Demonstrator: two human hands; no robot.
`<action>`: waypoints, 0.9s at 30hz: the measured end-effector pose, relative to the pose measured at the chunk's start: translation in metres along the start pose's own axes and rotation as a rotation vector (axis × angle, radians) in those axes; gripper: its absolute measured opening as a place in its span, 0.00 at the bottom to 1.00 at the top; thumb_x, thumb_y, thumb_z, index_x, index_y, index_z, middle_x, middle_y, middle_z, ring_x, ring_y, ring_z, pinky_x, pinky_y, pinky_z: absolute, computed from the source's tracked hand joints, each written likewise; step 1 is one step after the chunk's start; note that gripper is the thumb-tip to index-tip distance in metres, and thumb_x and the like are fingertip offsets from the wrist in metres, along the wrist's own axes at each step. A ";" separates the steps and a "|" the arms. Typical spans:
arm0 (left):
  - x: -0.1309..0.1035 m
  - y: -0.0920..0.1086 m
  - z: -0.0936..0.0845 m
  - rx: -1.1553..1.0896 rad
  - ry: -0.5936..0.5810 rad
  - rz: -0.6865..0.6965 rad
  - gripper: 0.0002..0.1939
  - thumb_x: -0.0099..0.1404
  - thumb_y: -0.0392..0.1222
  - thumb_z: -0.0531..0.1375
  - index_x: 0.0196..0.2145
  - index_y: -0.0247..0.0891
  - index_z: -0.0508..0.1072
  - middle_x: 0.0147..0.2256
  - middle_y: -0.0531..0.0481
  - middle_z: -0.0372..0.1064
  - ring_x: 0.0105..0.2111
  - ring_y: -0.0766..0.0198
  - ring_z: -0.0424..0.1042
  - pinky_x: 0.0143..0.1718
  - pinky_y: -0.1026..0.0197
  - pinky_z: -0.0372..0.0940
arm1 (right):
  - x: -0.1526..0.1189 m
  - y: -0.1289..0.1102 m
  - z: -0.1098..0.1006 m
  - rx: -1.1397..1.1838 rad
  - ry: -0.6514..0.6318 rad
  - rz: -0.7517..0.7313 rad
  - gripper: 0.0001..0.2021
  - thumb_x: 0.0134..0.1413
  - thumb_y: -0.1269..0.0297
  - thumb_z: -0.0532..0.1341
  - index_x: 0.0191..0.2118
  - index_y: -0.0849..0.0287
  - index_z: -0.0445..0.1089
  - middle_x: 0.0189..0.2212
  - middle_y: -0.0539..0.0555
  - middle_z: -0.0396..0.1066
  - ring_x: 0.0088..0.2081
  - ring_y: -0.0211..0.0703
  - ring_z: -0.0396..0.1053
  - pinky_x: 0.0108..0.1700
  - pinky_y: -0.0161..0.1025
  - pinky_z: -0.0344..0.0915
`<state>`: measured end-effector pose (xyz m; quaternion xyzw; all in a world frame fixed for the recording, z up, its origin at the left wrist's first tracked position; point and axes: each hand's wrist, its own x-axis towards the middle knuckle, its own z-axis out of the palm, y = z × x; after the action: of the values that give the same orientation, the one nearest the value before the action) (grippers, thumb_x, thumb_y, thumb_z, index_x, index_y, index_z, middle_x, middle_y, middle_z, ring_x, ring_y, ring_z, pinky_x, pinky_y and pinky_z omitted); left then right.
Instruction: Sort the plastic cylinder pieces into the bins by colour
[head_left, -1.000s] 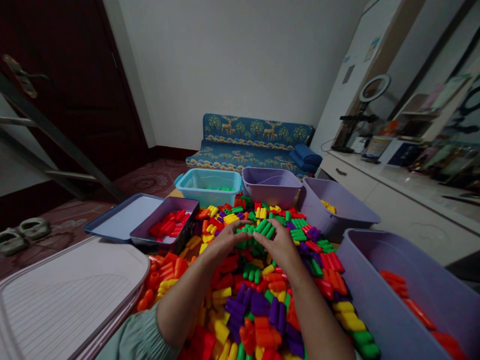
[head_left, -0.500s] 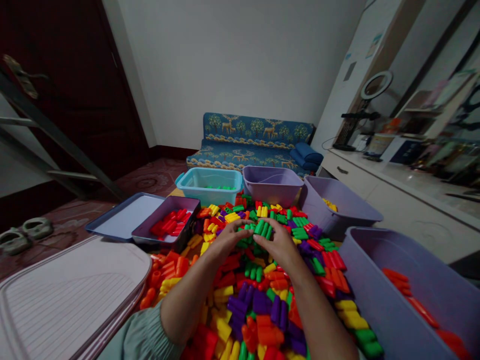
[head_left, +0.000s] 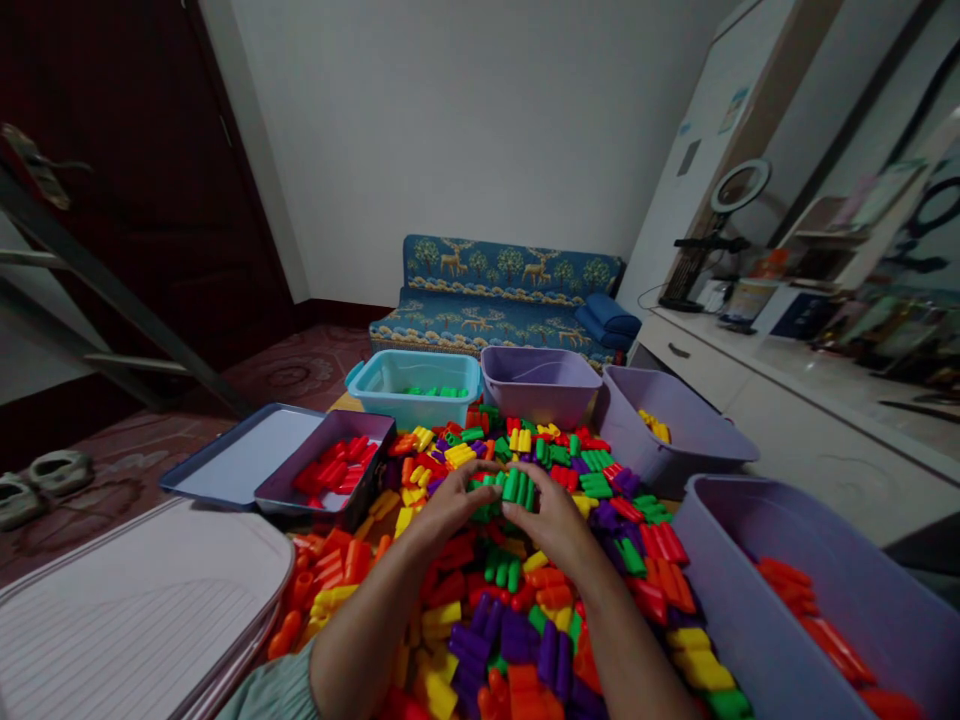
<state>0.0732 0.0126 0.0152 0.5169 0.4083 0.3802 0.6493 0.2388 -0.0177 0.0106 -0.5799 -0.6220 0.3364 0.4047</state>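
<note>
My right hand is closed round a green ribbed block, thumb at its near side and fingers behind. Beside it, my left hand has its fingers curled round other green pieces, partly hidden by the thumb. Both hands are held close together over a wide heap of red, yellow, purple, orange and green blocks. Nearer to me in the heap lie another green block and purple blocks.
Beyond the heap stand a light blue bin with green blocks and a purple bin. Two more purple bins line the right. An open box with red blocks and a white lid are at left.
The whole view has shifted slightly, with the bins and sofa lower in the picture. Both hands still hold green pieces, close together.
</note>
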 end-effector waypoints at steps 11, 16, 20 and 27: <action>0.001 0.004 -0.003 -0.143 0.028 -0.070 0.15 0.56 0.45 0.63 0.39 0.34 0.71 0.31 0.49 0.69 0.27 0.64 0.70 0.22 0.66 0.68 | -0.002 -0.008 0.004 0.368 0.028 0.150 0.26 0.35 0.67 0.67 0.47 0.57 0.68 0.39 0.52 0.74 0.41 0.47 0.72 0.43 0.42 0.68; -0.002 0.016 -0.007 -0.512 0.080 -0.214 0.14 0.63 0.39 0.57 0.46 0.32 0.70 0.34 0.45 0.73 0.28 0.65 0.74 0.23 0.69 0.69 | -0.006 -0.033 0.005 0.846 0.033 0.282 0.25 0.35 0.69 0.68 0.45 0.58 0.66 0.35 0.51 0.74 0.40 0.44 0.73 0.43 0.39 0.68; -0.005 0.020 -0.008 -0.720 0.130 -0.314 0.12 0.64 0.35 0.55 0.46 0.31 0.70 0.32 0.46 0.73 0.27 0.67 0.74 0.23 0.69 0.70 | -0.004 -0.047 0.011 1.067 0.051 0.377 0.24 0.33 0.70 0.71 0.42 0.58 0.67 0.35 0.51 0.74 0.38 0.42 0.73 0.40 0.38 0.69; -0.016 0.054 -0.027 -0.831 0.215 -0.202 0.09 0.64 0.29 0.53 0.42 0.31 0.68 0.32 0.44 0.73 0.29 0.64 0.75 0.28 0.66 0.73 | 0.030 -0.072 0.029 1.175 0.009 0.389 0.15 0.32 0.74 0.70 0.32 0.60 0.68 0.28 0.50 0.74 0.32 0.38 0.72 0.34 0.34 0.69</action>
<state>0.0381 0.0178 0.0668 0.1268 0.3346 0.4982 0.7898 0.1803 0.0064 0.0646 -0.3643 -0.2143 0.6878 0.5902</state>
